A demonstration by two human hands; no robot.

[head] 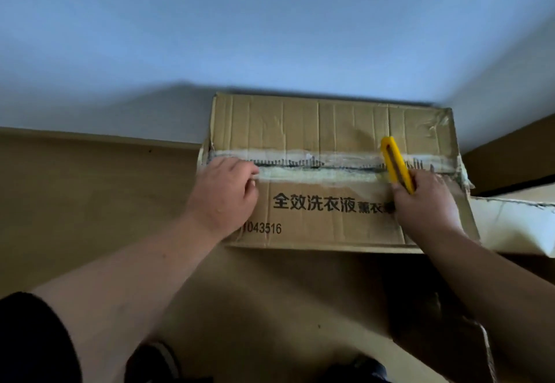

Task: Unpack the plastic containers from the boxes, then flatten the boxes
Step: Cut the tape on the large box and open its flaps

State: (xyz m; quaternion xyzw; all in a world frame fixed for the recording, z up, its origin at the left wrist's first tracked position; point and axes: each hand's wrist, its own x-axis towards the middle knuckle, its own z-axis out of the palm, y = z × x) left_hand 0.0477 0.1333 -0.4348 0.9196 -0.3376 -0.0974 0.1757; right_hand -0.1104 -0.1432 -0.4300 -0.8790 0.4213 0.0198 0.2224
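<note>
Your left hand [223, 195] lies knuckles up with the fingers curled under, fingertips pressing down; the bare forearm runs back to the lower left, ending in a dark sleeve. Your right hand [425, 202] is closed in a grip, thumb side up, wrist bent slightly. Both arms are extended forward, well apart.

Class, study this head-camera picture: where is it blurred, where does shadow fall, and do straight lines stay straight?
Head view: the cardboard box has a smeared far edge, while its print reads sharp; dark shadow lies under its near edge; the wall looks bluish and dim; the wide lens bows the floor line; the yellow utility knife is softly blurred.
</note>
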